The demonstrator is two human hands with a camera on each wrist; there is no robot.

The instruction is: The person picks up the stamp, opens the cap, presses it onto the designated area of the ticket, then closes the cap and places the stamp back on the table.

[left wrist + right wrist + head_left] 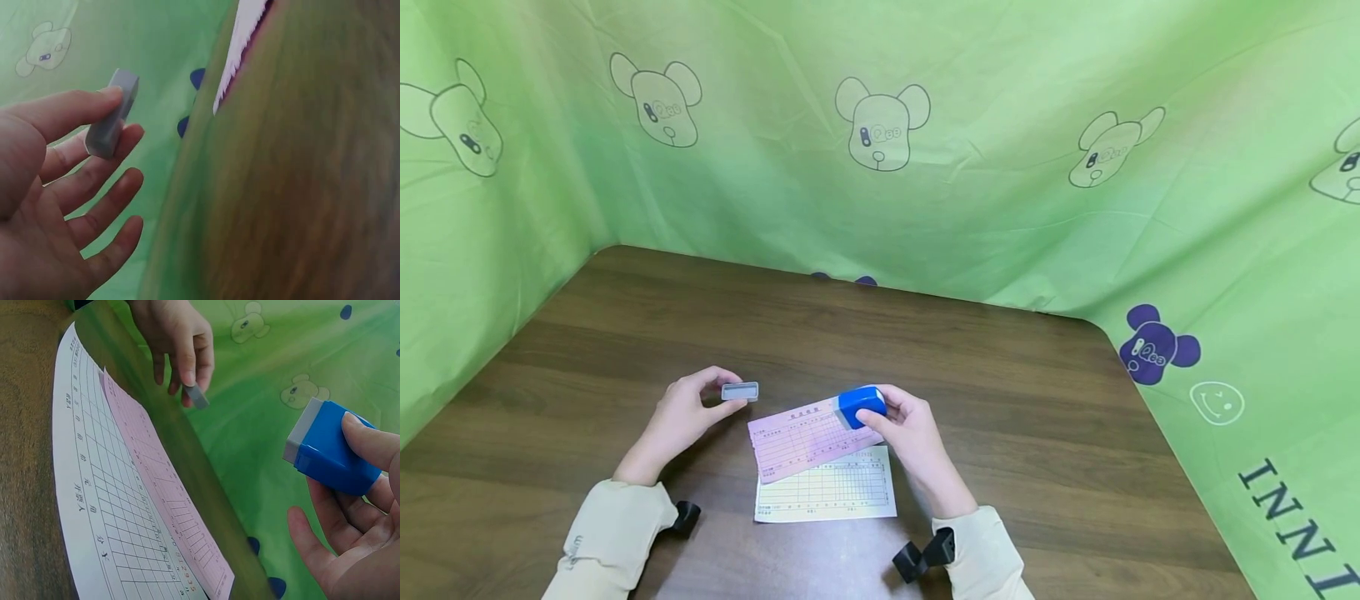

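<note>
My left hand (688,412) pinches a small grey rectangular stamp cap (740,392) between thumb and fingers; its hollow side shows in the head view. In the left wrist view the cap (114,115) is held by the thumb and forefinger area, the other fingers spread. My right hand (917,437) grips a blue stamp (861,406) with a grey end, which points left. The stamp (337,450) is held above the papers. Below the hands lie a pink printed form (805,442) and, partly under it, a white printed form (827,492).
The forms lie on a brown wooden table (1000,400). Green cloth (970,225) with printed bear heads hangs along the table's back and sides. A black wrist strap mount (925,557) sits at the right sleeve, another (685,518) at the left.
</note>
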